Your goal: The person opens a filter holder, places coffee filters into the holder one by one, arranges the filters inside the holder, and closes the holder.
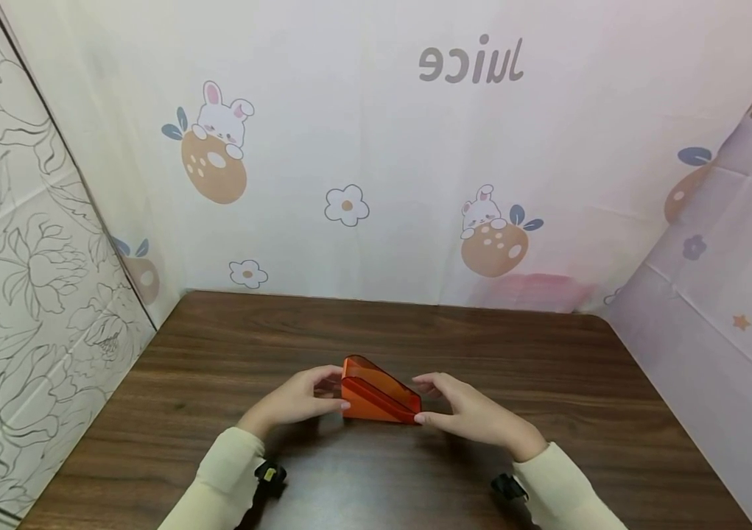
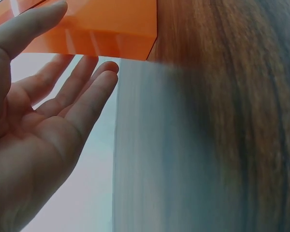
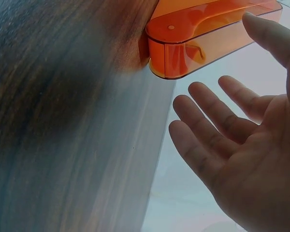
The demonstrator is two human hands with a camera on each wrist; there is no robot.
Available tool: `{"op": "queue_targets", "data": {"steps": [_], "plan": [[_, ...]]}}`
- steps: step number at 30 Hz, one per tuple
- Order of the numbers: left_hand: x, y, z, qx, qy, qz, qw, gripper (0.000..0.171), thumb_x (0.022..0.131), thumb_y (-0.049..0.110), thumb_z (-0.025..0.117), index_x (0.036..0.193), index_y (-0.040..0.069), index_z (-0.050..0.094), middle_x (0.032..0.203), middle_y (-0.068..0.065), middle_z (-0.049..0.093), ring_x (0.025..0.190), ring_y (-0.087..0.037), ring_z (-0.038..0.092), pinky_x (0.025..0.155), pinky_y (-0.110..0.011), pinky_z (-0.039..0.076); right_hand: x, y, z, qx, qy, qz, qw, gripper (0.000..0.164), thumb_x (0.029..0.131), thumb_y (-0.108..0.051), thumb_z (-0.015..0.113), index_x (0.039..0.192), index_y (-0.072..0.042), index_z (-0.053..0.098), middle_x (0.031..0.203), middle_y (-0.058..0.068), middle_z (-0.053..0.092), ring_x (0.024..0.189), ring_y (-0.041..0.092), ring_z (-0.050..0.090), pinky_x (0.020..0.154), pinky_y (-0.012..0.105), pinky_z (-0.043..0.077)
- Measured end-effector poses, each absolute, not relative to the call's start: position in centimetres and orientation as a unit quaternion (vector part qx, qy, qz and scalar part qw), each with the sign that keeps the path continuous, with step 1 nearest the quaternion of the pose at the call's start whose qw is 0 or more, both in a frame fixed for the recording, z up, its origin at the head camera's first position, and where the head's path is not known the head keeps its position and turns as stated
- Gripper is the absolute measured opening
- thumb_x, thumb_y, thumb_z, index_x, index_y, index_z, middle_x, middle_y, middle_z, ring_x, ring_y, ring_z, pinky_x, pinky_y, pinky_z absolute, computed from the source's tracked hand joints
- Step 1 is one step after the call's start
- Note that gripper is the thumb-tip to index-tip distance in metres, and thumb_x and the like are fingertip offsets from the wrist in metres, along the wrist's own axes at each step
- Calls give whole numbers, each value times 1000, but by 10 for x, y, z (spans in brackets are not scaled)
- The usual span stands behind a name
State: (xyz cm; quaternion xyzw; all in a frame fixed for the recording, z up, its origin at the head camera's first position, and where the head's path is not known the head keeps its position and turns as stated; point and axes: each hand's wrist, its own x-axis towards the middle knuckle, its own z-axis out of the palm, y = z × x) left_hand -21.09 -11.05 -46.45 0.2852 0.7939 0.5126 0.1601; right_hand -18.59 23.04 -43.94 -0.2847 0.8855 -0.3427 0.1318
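An orange see-through plastic wedge-shaped holder [image 1: 378, 394] stands on the table, its tall end left and its low end right. My left hand [image 1: 292, 399] is at the tall end, thumb tip at the near edge. In the left wrist view, the thumb lies across the orange side [image 2: 104, 29] and the fingers [image 2: 87, 92] reach loosely beside it. At the low end is my right hand [image 1: 478, 414], its thumb by the near corner. The right wrist view shows those fingers [image 3: 212, 121] spread, apart from the rounded end [image 3: 166, 58]. Whether either thumb touches, I cannot tell.
The dark wood-grain table [image 1: 515, 353] extends on all sides of the holder. Behind it hangs a pale printed curtain [image 1: 402, 147] with rabbits and flowers. A white flower-patterned panel [image 1: 31, 258] borders the left. Black wrist devices [image 1: 510, 486] sit near both cuffs.
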Motion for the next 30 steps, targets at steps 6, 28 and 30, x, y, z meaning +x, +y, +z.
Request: {"op": "queue_targets", "data": {"steps": [6, 28, 30], "plan": [[-207, -117, -462, 275, 799, 510, 161, 53, 94, 24, 74, 139, 7, 54, 134, -10, 60, 121, -30, 58, 101, -46, 47, -185, 231, -440, -280, 887, -343, 133, 68, 96, -49, 64, 147, -8, 44, 139, 9, 53, 127, 27, 51, 101, 53, 44], [-199, -135, -457, 275, 811, 500, 127, 49, 97, 26, 70, 139, 6, 56, 136, -17, 58, 123, -35, 56, 104, -54, 42, -183, 234, -437, -265, 889, -347, 137, 66, 97, -45, 64, 147, -7, 44, 138, 11, 53, 127, 31, 50, 101, 55, 43], [-198, -137, -456, 271, 813, 500, 123, 49, 97, 27, 69, 139, 5, 55, 136, -17, 58, 123, -35, 55, 104, -54, 42, -183, 234, -438, -265, 889, -348, 137, 65, 97, -44, 65, 147, -7, 44, 138, 11, 53, 127, 31, 51, 101, 55, 43]]}}
